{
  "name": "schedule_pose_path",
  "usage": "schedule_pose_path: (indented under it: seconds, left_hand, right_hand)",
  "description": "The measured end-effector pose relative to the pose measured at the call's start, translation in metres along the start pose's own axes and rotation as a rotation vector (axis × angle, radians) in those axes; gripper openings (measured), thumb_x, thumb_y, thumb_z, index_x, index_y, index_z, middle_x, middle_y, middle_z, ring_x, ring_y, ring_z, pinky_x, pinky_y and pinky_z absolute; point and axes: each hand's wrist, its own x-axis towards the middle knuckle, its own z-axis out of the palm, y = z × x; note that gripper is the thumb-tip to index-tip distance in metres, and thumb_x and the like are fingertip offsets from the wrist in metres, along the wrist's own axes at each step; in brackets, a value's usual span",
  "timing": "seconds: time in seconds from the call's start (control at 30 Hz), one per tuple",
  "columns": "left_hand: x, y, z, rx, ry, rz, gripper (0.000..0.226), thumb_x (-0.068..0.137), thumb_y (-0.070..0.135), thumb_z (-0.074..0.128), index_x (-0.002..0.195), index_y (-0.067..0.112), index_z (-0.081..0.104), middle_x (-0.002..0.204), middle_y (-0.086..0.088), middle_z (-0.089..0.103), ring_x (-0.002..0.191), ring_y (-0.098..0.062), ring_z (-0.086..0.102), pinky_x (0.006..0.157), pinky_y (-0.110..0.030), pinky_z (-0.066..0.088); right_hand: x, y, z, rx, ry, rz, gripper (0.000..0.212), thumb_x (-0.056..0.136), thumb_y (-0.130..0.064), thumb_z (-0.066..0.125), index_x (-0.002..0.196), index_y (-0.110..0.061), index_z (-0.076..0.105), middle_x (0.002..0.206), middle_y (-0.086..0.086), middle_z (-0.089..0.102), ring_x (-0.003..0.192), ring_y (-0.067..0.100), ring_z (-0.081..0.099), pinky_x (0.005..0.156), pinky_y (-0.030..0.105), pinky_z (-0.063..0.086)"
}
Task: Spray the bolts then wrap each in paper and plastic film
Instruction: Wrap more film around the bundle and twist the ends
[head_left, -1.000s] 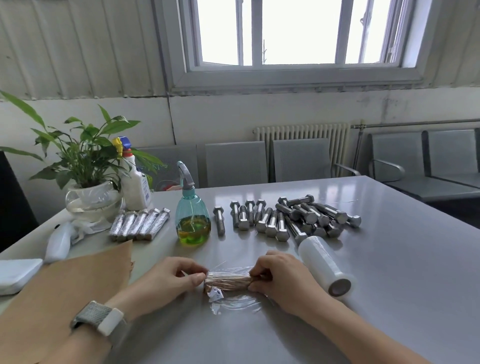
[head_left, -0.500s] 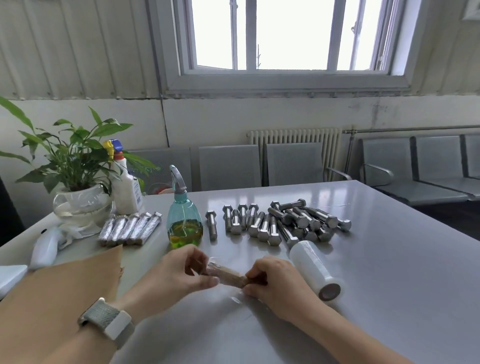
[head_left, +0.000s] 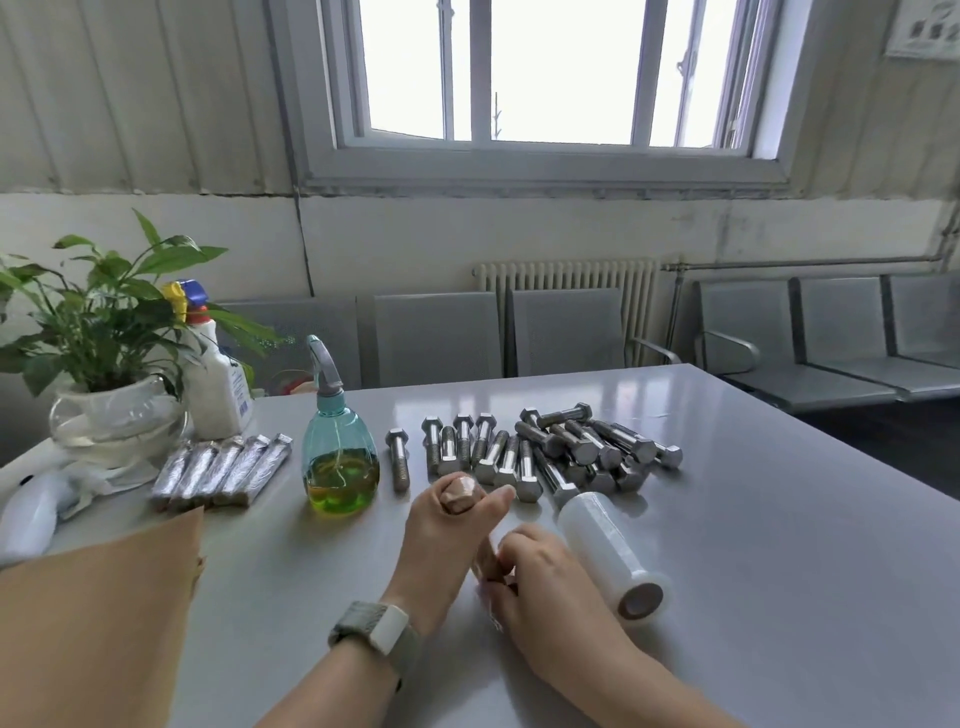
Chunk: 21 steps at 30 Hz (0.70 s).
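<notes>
My left hand (head_left: 445, 540) grips a bolt wrapped in brown paper and film (head_left: 459, 493), its head end poking up out of my fist. My right hand (head_left: 540, 577) pinches the bolt's lower end near the table. A roll of plastic film (head_left: 608, 551) lies just right of my hands. Several bare steel bolts (head_left: 550, 452) lie in a loose pile behind them. A teal spray bottle (head_left: 340, 452) with yellow-green liquid stands to the left. Several wrapped bolts (head_left: 223, 470) lie in a row further left. Brown paper (head_left: 98, 613) covers the near left corner.
A potted plant in a glass bowl (head_left: 114, 415) and a white detergent bottle (head_left: 218, 384) stand at the back left. A white object (head_left: 31, 514) lies at the left edge. Grey chairs (head_left: 436, 338) line the table's far side.
The wrapped bolt lay flat between my hands; now it is tipped up, head end toward the far side, with my left hand closed round it and my right hand at its near end.
</notes>
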Motion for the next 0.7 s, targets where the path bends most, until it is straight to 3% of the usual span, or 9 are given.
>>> schedule_pose_path:
  seconds: [0.17,0.3,0.33,0.4,0.43,0.5,0.57,0.63,0.7]
  left_hand:
    - [0.001,-0.005,0.013,0.033,0.035,-0.044,0.041,0.083,0.011,0.072,0.058,0.017,0.039,0.050,0.002,0.033,0.047,-0.016,0.031,0.043,-0.023,0.029]
    - [-0.002,-0.010,0.013,0.105,-0.019,-0.014,0.039,0.086,0.011,0.065,0.054,0.021,0.045,0.049,0.003,0.038,0.047,-0.015,0.033,0.046,-0.025,0.032]
    - [-0.002,-0.010,0.013,0.129,-0.049,-0.003,0.039,0.086,0.014,0.064,0.053,0.021,0.045,0.047,0.004,0.038,0.045,-0.016,0.034,0.044,-0.025,0.032]
    - [-0.001,-0.011,0.012,0.158,-0.082,-0.007,0.037,0.083,0.023,0.062,0.053,0.022,0.040,0.045,0.006,0.033,0.042,-0.017,0.031,0.039,-0.026,0.030]
    - [-0.001,-0.010,0.013,0.172,-0.087,-0.010,0.037,0.082,0.025,0.061,0.055,0.022,0.037,0.045,0.007,0.032,0.042,-0.017,0.030,0.039,-0.025,0.028]
    - [-0.002,-0.007,0.017,0.211,-0.094,0.009,0.039,0.085,0.021,0.061,0.055,0.022,0.036,0.047,0.008,0.031,0.046,-0.017,0.028,0.040,-0.023,0.028]
    - [-0.004,-0.005,0.022,0.201,-0.109,-0.012,0.040,0.086,0.020,0.063,0.055,0.022,0.038,0.051,0.009,0.030,0.049,-0.014,0.029,0.043,-0.022,0.038]
    - [-0.006,-0.002,0.027,0.109,-0.153,-0.098,0.041,0.086,0.027,0.067,0.058,0.020,0.039,0.053,0.010,0.029,0.048,-0.011,0.032,0.049,-0.034,0.055]
    - [-0.009,-0.001,0.030,0.072,-0.189,-0.134,0.040,0.084,0.036,0.072,0.064,0.014,0.045,0.056,0.010,0.034,0.047,-0.011,0.038,0.049,-0.042,0.057]
  right_hand:
    - [0.000,-0.006,-0.008,-0.027,-0.058,0.000,0.010,0.093,-0.021,0.051,0.084,-0.023,0.053,0.102,0.001,0.051,0.094,0.018,0.053,0.086,0.030,0.041]
    - [0.003,-0.008,-0.033,-0.143,-0.202,-0.036,0.012,0.092,-0.019,0.057,0.095,-0.015,0.067,0.110,0.001,0.059,0.099,0.017,0.058,0.087,0.027,0.045]
    - [0.006,-0.007,-0.049,-0.109,-0.154,-0.014,0.012,0.091,-0.023,0.061,0.095,-0.017,0.071,0.104,-0.002,0.064,0.096,0.015,0.061,0.084,0.027,0.047]
    - [0.012,0.005,-0.083,-0.071,0.101,0.037,0.015,0.090,-0.037,0.064,0.091,-0.026,0.073,0.086,-0.011,0.065,0.085,0.012,0.062,0.074,0.028,0.048]
    - [0.014,0.014,-0.097,-0.141,0.163,0.077,0.022,0.089,-0.048,0.063,0.096,-0.029,0.071,0.088,-0.012,0.064,0.087,0.013,0.062,0.073,0.029,0.047]
    - [0.017,0.031,-0.111,-0.279,0.000,0.254,0.055,0.084,-0.069,0.056,0.123,-0.030,0.057,0.111,-0.006,0.062,0.102,0.018,0.061,0.076,0.032,0.050]
    - [0.015,0.040,-0.104,-0.152,-0.288,0.453,0.077,0.077,-0.077,0.056,0.133,-0.025,0.045,0.119,-0.003,0.057,0.094,0.017,0.063,0.062,0.033,0.058]
    - [0.015,0.044,-0.092,0.050,-0.365,0.516,0.063,0.077,-0.072,0.063,0.119,-0.027,0.053,0.105,-0.006,0.058,0.084,0.013,0.063,0.049,0.033,0.058]
    - [0.018,0.049,-0.089,0.100,-0.323,0.534,0.051,0.078,-0.062,0.065,0.109,-0.021,0.061,0.098,-0.001,0.062,0.084,0.018,0.067,0.057,0.036,0.060]
